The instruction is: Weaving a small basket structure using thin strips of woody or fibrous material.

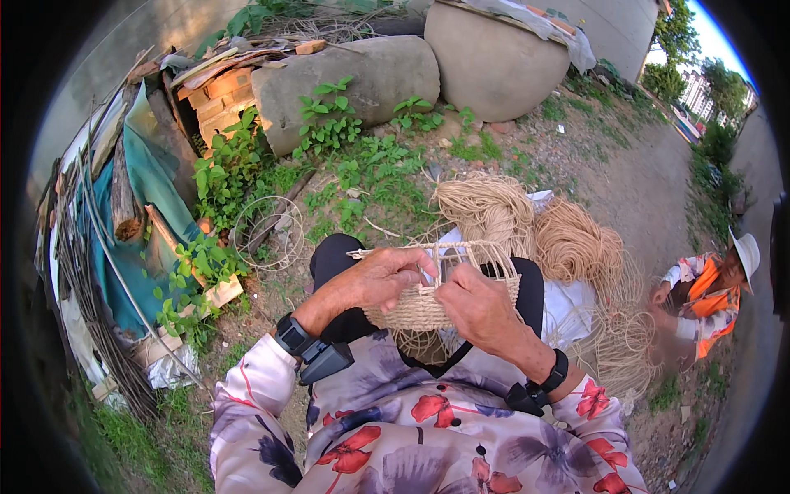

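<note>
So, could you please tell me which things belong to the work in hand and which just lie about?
Work in hand:
tan, basket-shaped woven cord piece, in the left hand and right hand
pale tan cord hank and browner cord coil, probably its supply

Apparently just lying about:
thick grey cylinder
crumpled teal sheet
stacked orange bricks

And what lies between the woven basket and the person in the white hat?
In the head view: the wearer's dark-clothed knee, a white sheet, then loose tan cords.
</note>
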Demonstrator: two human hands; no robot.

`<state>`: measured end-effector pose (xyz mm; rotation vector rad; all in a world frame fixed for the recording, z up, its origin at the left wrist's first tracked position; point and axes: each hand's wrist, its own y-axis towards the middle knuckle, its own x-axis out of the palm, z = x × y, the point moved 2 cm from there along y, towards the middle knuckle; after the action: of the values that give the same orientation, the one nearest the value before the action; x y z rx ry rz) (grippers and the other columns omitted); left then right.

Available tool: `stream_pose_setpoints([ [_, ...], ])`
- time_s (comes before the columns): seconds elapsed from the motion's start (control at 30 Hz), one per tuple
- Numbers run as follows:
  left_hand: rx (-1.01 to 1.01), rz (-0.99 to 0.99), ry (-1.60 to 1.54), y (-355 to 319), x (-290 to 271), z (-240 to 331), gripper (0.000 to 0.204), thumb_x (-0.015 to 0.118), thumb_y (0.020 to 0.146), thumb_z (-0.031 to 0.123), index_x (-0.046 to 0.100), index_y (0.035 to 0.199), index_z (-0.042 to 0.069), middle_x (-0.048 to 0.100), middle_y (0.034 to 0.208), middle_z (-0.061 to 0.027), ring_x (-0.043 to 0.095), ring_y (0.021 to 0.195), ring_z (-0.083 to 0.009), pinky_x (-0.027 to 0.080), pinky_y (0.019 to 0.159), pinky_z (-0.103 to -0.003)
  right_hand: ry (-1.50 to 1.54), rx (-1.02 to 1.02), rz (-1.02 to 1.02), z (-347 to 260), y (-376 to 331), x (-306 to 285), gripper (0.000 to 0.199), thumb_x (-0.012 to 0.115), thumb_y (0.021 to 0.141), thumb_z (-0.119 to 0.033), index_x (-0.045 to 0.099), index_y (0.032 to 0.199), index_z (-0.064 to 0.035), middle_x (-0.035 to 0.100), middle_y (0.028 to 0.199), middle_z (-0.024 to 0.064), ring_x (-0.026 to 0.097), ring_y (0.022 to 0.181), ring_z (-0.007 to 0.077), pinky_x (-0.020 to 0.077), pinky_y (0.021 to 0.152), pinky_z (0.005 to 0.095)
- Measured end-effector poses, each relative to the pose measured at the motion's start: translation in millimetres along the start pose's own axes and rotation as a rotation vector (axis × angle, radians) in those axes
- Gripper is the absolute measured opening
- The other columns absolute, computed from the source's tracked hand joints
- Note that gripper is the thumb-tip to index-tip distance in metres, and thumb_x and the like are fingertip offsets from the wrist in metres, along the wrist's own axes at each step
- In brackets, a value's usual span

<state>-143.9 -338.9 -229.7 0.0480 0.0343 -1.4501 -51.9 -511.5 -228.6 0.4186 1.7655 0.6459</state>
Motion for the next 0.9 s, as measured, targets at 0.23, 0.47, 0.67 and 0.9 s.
stream_pose_setpoints([
  [0.23,-0.034,-0.126,0.203,-1,-6,-2,0.021,0.053,0.090,0.005,0.060,0.110,0.009,0.053,0.070,-0.0007,0.049,0.049,-0.0070,0.038,0.041,-0.023,0.003,0.033,-0.022,-3,3,10,0.009,0.061,0.079,-0.004,0.052,0.080,-0.0046,0.046,0.077,0.0087,0.055,0.067,0.0250,0.0440,0.053,0.0383],
  [0.47,-0.131,-0.127,0.330,-6,-9,-7,0.023,0.057,0.090,0.009,0.058,0.113,0.012,0.053,0.069,0.0000,0.049,0.056,-0.0094,0.040,0.048,-0.026,0.010,0.010,-0.003,-2,4,9,0.009,0.061,0.079,-0.005,0.053,0.080,-0.0049,0.046,0.077,0.0084,0.055,0.067,0.0251,0.0444,0.054,0.0377],
  [0.67,0.076,-0.156,0.474,5,-3,-2,0.025,0.062,0.088,0.008,0.061,0.112,0.015,0.040,0.064,0.0070,0.038,0.061,-0.0065,0.030,0.055,-0.024,0.007,0.192,0.043,7,-15,-8,0.018,0.070,0.077,-0.015,0.054,0.081,-0.0071,0.047,0.078,0.0075,0.057,0.068,0.0247,0.0451,0.055,0.0370],
  [0.9,-0.232,-0.123,0.253,6,12,18,0.038,0.063,0.082,0.000,0.062,0.117,0.012,0.047,0.064,0.0078,0.040,0.058,-0.0032,0.030,0.053,-0.021,0.143,0.160,0.118,20,-40,2,0.025,0.068,0.078,-0.015,0.046,0.083,-0.0060,0.045,0.081,0.0095,0.056,0.074,0.0291,0.0455,0.060,0.0402],
])
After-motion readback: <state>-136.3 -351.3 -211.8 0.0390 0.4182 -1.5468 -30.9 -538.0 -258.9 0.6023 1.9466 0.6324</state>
